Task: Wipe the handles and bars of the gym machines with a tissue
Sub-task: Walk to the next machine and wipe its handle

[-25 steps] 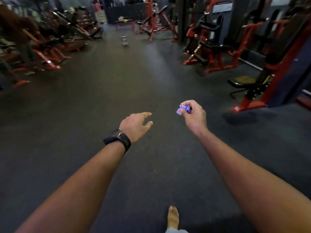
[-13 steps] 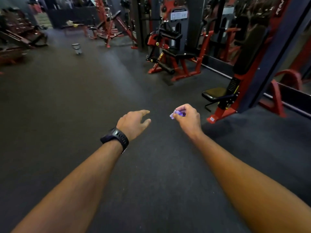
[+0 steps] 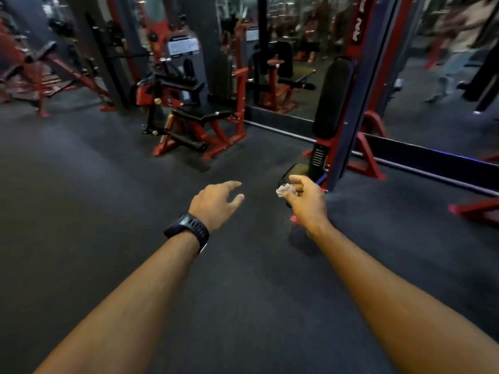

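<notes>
Two hands out ahead over the dark floor (image 3: 108, 211). Right hand (image 3: 307, 203): thumb and fingertips pinched on a small crumpled tissue (image 3: 286, 189), remaining fingers loosely curled. Left hand (image 3: 213, 202): empty, fingers spread and relaxed, black watch (image 3: 189, 230) at the wrist. Tissue in the air, touching no machine; wiping of this unit apparently not yet begun. Likeliest target the seated machine (image 3: 321, 155) straight beyond the right hand: yellowish seat (image 3: 297, 168) just past the knuckles in the view, black back pad (image 3: 333, 98) above it, blue upright (image 3: 359, 103) rising beside the pad and leaning up to the right, long axis steep rather than level. Right hand, with the tissue, plainly nearer that frame than the left. Handles or bars of it not made out from here. Second red machine (image 3: 194, 117) further off, ahead of the left hand. Probably a reach forward and up to the right, tissue wrapped across the bar rather than along it.
</notes>
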